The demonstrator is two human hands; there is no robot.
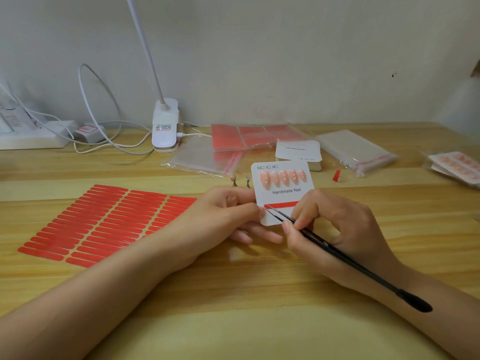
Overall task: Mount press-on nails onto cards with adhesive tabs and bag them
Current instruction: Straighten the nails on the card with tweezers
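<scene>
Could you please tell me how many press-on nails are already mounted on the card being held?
5, in one row across the top of the card above "Handmade Nail": far left, then, middle, then, far right. None look hidden.

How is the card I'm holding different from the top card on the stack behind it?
The held card carries five pink nails and a red strip; the stack's top card is bare. The held card is gripped by the left hand with print facing you; the stack's reads upside down, lying on the table. Both are white "Handmade Nail" cards.
</scene>
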